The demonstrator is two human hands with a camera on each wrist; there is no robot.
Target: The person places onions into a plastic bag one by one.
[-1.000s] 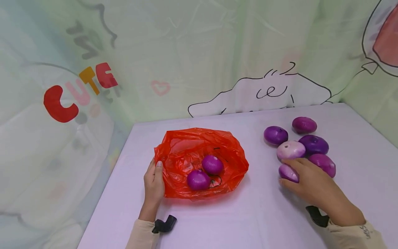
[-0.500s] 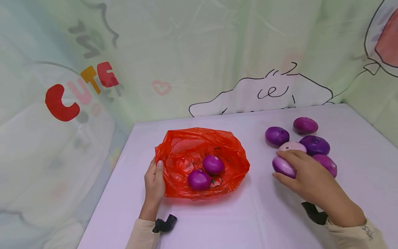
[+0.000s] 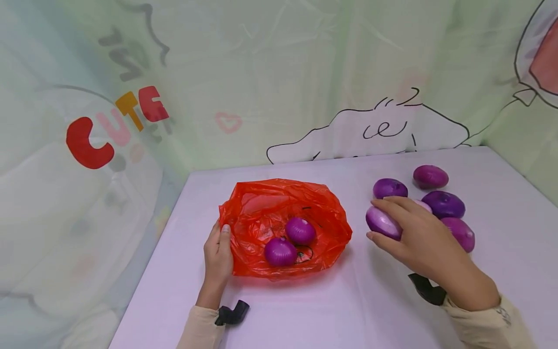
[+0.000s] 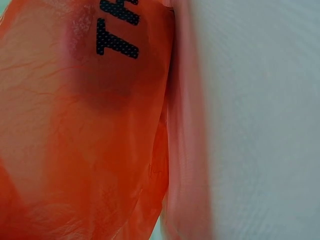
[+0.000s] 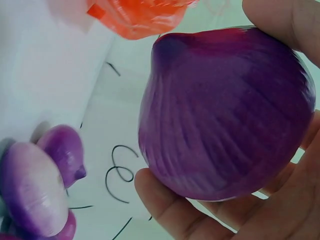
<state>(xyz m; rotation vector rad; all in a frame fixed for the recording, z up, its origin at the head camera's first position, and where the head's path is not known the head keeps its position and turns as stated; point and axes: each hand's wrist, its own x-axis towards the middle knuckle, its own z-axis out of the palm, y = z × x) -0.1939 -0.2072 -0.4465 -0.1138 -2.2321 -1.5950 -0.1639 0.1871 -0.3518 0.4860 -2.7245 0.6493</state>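
A red plastic bag (image 3: 253, 201) lies on the table with its mouth spread wide. Inside it are two purple onions (image 3: 280, 251) side by side. My left hand (image 3: 218, 257) rests along the bag's left side, thumb and fingers fairly straight against the plastic. In the left wrist view the bag's wall (image 4: 110, 150) is beside that hand, with dark print on it. My right hand (image 3: 420, 240) grips a purple-and-white onion (image 3: 382, 223) between thumb and fingers. The right wrist view shows this held onion (image 5: 225, 115) large, above the table.
Several more onions stand at the right: a purple one (image 3: 390, 188), a far one (image 3: 430, 177), a dark one (image 3: 443, 204) and one near the wrist (image 3: 459, 235). A pale onion (image 5: 37, 190) is mostly hidden behind my right hand in the head view. A printed curtain (image 3: 244, 87) hangs behind.
My right hand has lifted the onion off the table at the right and carried it left, a little toward the bag. My left hand and the bag have stayed in place.
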